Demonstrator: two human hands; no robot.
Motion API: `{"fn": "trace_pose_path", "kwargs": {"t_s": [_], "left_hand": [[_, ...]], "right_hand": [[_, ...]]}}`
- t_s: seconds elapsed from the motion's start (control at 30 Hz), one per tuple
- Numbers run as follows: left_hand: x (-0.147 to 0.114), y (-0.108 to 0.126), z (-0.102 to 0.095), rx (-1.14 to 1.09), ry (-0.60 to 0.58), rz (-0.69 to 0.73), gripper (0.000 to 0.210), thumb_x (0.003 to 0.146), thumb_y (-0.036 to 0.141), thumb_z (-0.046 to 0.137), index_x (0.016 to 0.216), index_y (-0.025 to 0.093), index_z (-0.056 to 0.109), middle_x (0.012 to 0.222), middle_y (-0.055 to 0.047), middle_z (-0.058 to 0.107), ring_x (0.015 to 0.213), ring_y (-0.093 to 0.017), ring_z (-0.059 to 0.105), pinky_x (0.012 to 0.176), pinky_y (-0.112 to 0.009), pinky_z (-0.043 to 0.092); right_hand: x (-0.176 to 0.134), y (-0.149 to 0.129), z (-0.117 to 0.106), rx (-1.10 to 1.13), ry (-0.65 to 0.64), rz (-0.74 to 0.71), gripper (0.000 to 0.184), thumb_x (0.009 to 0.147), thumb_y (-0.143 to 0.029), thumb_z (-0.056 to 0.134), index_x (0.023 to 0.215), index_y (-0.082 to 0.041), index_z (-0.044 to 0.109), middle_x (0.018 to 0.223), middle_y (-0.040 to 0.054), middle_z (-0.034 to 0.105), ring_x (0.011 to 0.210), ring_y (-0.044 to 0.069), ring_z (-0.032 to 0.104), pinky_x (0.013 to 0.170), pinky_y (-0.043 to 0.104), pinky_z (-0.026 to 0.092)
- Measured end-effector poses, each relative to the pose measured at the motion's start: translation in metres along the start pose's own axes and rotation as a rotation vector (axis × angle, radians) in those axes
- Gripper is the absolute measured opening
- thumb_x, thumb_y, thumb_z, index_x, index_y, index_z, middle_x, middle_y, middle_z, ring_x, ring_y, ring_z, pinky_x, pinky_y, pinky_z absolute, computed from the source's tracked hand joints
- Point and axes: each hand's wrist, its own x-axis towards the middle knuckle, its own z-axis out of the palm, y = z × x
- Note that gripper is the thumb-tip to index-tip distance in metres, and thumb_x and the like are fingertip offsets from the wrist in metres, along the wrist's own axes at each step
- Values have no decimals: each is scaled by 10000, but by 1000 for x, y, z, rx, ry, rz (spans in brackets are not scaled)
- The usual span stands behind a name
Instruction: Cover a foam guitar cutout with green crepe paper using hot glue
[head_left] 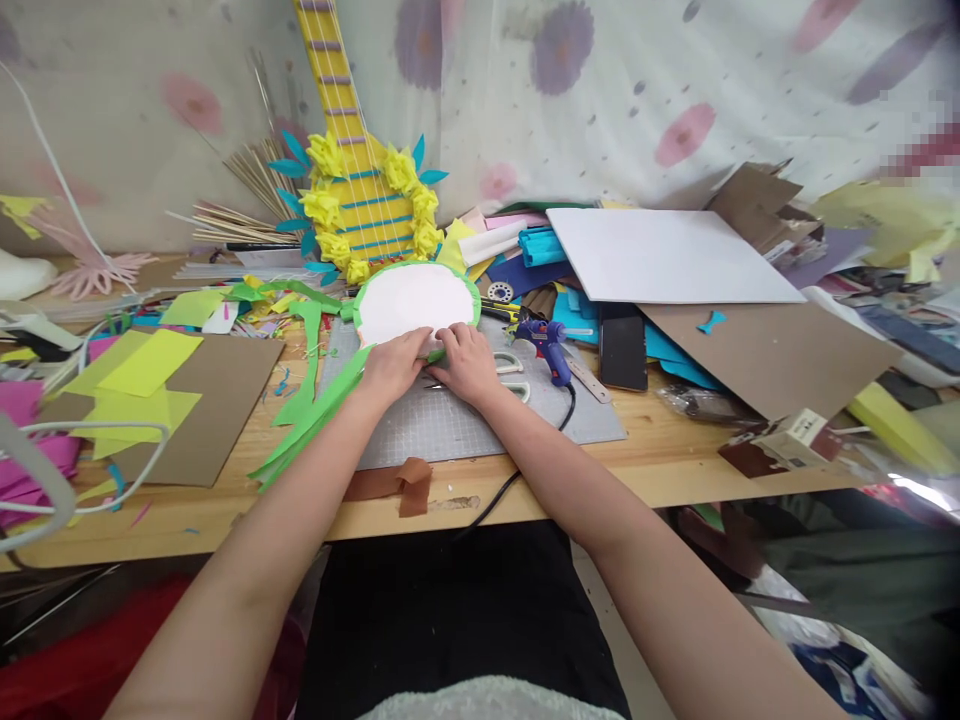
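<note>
A white disc (416, 298) with green paper wrapped round its rim lies over the grey cutting mat (480, 430). Both my hands are at the disc's near edge. My left hand (396, 362) has its fingers closed on the green-edged rim, and a long green paper strip (311, 425) trails from beneath it toward the front left. My right hand (466, 362) pinches the same edge, thumb and fingers together. Scissors (516, 392) with pale handles lie partly under my right hand. Just right of them is a blue hot glue gun (551, 348).
A yellow paper guitar (367, 200) with paper flowers stands behind the disc. A phone (622, 347), a white board (671, 255) and brown cardboard (772, 350) lie to the right. Yellow paper sheets (150, 362) are on the left. The glue gun's black cable (517, 475) crosses the table's front edge.
</note>
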Motion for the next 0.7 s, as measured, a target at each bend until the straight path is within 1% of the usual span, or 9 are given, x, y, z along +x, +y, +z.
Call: {"fn": "trace_pose_path", "kwargs": {"t_s": [0.13, 0.27, 0.37, 0.5, 0.6, 0.7], "left_hand": [[-4, 0, -1, -14, 70, -48, 465, 863, 192, 535, 1325, 233, 520, 1279, -46, 640, 1135, -214, 622, 939, -309, 479], [-6, 2, -2, -55, 131, -72, 426, 868, 199, 545, 1293, 229, 551, 1263, -38, 652, 1124, -212, 631, 921, -302, 488], [-9, 3, 1, -83, 173, -64, 415, 857, 183, 566, 1271, 221, 570, 1269, -30, 649, 1123, -208, 632, 915, -289, 486], [-11, 1, 7, -65, 213, -94, 410, 832, 223, 621, 1242, 221, 599, 1210, -49, 682, 1053, -225, 663, 875, -296, 498], [-12, -2, 10, -64, 239, -113, 379, 837, 257, 625, 1215, 229, 623, 1180, -52, 696, 1019, -231, 675, 857, -303, 500], [-12, -6, 11, -79, 269, -104, 348, 850, 288, 611, 1193, 237, 641, 1161, -41, 705, 1021, -229, 675, 865, -302, 494]], "right_hand": [[4, -1, -4, -16, 10, 18, 266, 870, -298, 580, 1091, -150, 587, 1130, 143, 578, 1024, 280, 480, 829, 366, 352], [5, 2, -6, 4, 52, -16, 201, 916, -300, 527, 1047, -172, 610, 1129, 121, 605, 986, 253, 514, 801, 351, 347], [5, 5, -4, 12, 48, -37, 198, 939, -305, 497, 997, -173, 632, 1043, 108, 630, 915, 233, 538, 768, 333, 352], [5, 6, -1, 28, 35, -66, 253, 963, -320, 451, 947, -174, 657, 961, 101, 638, 841, 213, 554, 745, 310, 369], [5, 8, 0, 84, 42, -91, 274, 970, -324, 437, 977, -176, 667, 981, 97, 641, 856, 207, 570, 758, 301, 394], [3, 11, -1, 161, 67, -137, 272, 972, -281, 420, 1062, -181, 656, 1059, 98, 631, 921, 203, 580, 810, 305, 423]]}}
